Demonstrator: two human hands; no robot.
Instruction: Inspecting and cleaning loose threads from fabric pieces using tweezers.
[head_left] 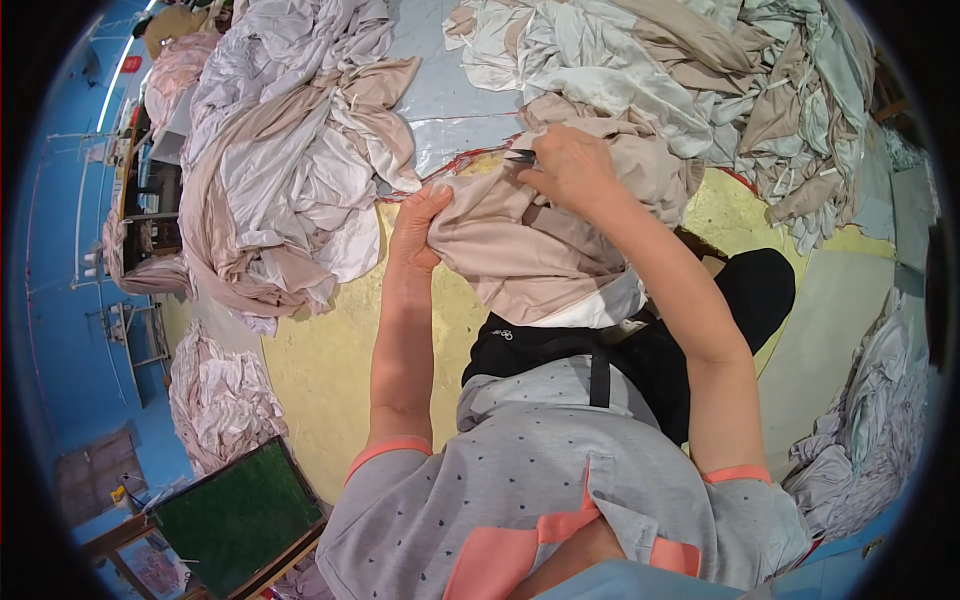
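A beige garment (pixel 535 262) with a white part at its lower edge is spread in front of me, partly over my lap. My left hand (pixel 416 226) pinches its left edge between thumb and fingers and holds the cloth stretched. Above the upper part of the garment, my right hand (pixel 574 168) is closed round a pair of dark thread snips (pixel 521 156). Their blades point left, close to the cloth; whether they touch it I cannot tell. The snips' handles are hidden inside my fingers.
A heap of white and beige clothes (pixel 280 190) lies at the left, another heap (pixel 640 60) at the far right. More piled cloth (pixel 222 395) sits at the lower left, near a dark green board (pixel 240 515). Pale cloth (pixel 862 440) is heaped on the right. The floor (pixel 320 370) is yellow.
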